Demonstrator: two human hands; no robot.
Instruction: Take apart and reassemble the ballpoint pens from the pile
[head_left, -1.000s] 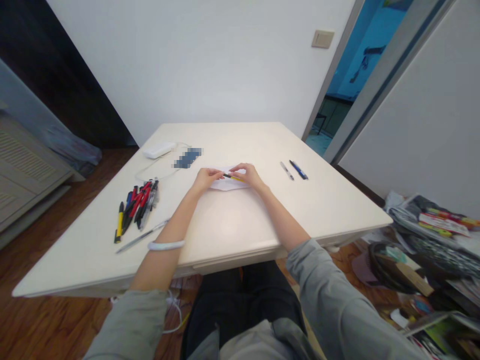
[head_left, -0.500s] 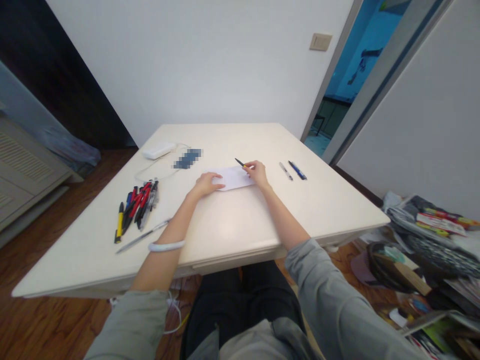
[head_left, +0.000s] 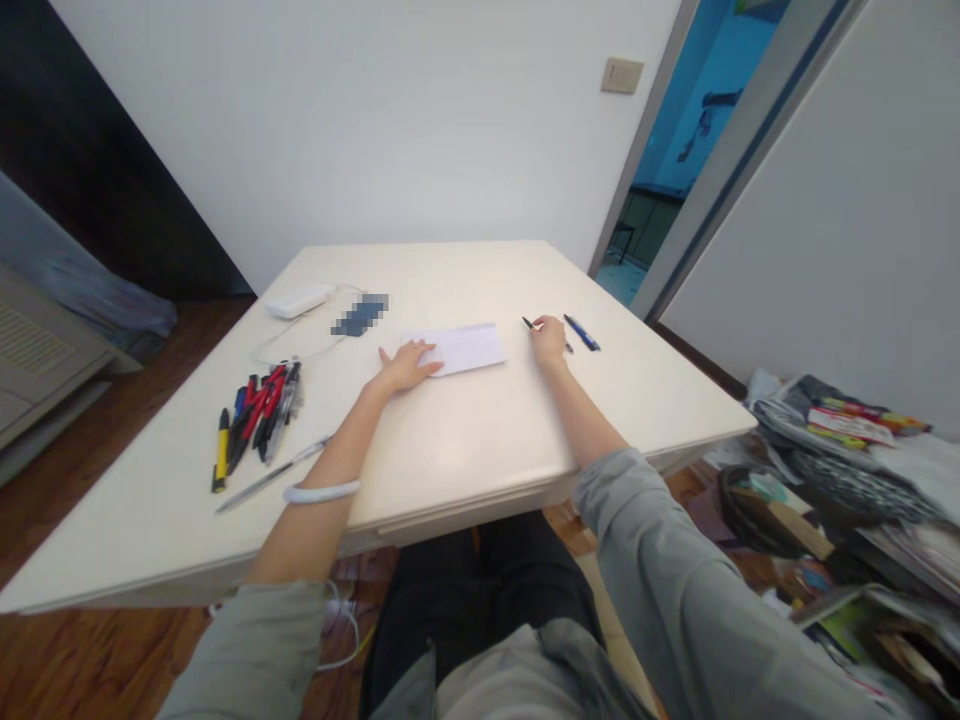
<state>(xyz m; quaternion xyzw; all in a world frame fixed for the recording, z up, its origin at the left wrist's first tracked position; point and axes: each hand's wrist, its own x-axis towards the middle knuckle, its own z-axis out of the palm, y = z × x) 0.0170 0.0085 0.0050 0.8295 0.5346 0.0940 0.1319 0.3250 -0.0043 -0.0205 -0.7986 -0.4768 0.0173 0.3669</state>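
My left hand (head_left: pixel 406 365) lies flat with fingers spread on the left end of a white slip of paper (head_left: pixel 463 348) in the middle of the cream table (head_left: pixel 465 440). Off to the right of the paper, my right hand (head_left: pixel 549 340) is closed round a dark pen (head_left: pixel 531 324) whose tip sticks out to the left. It is lowered beside a silver pen (head_left: pixel 568 346) and a blue pen (head_left: pixel 581 332) that lie on the table.
A heap of red, black, blue and yellow pens (head_left: pixel 255 412) and a silver one (head_left: pixel 271 475) lie at the left. A white box with a cable (head_left: pixel 298 301) and a blurred dark object (head_left: pixel 360 314) sit farther back. Clutter (head_left: pixel 817 450) fills the floor right of the table.
My right hand carried the dark pen off the paper and rightward to the two pens lying there. My left hand let go of the pen and flattened on the paper's left end.
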